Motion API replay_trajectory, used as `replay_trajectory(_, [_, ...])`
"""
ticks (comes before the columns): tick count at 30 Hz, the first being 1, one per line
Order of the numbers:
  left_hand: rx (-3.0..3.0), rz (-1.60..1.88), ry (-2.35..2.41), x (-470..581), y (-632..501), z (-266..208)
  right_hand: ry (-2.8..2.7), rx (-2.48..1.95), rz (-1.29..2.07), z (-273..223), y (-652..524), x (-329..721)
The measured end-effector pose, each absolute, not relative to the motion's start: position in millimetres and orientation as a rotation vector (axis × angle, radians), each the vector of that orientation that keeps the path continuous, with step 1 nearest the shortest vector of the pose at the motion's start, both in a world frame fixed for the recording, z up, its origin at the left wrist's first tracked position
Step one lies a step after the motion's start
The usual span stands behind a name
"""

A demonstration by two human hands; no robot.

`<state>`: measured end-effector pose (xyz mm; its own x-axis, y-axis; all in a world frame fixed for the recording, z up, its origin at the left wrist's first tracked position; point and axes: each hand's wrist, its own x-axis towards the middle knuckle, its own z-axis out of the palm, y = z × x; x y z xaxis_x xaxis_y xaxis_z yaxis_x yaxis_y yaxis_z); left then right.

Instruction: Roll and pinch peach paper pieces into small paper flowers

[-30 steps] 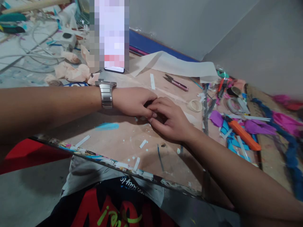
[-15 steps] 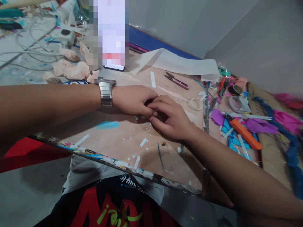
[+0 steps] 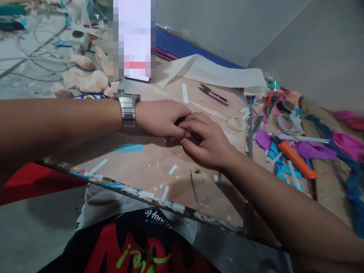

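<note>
My left hand [image 3: 165, 118] and my right hand [image 3: 209, 138] meet over the middle of the work board [image 3: 159, 170], their fingertips touching. Both are closed in a pinch, and whatever lies between the fingers is hidden. A silver watch [image 3: 127, 110] circles my left wrist. Beyond my right hand lie pink-handled thread snips [image 3: 214, 94] and a roll of pale tape [image 3: 237, 123]. A white paper strip [image 3: 184, 93] rests behind my hands. Nearer my body, another small white strip [image 3: 172, 169] lies on the board beside scattered specks.
A phone [image 3: 137, 79], mostly blurred out, stands at the back. White paper [image 3: 216, 74] curls along the far edge. On the right lie an orange cutter [image 3: 297, 159], purple crepe paper [image 3: 317, 150] and scraps. Crumpled peach paper [image 3: 85, 80] and a white charger [image 3: 80, 41] with cables are on the left.
The view has shifted very slightly. Both hands keep the same pinched position against each other, and nothing on the board has visibly moved.
</note>
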<state>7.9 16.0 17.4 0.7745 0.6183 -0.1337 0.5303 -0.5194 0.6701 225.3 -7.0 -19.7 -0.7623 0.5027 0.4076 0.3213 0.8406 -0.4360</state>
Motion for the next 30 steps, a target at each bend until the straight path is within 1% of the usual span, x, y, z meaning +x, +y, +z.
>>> replay_trajectory(30, [2.234,0.121,0.888,9.0,14.5,20.7,-2.491,-0.634,0.508,-19.7,-7.4,225.6])
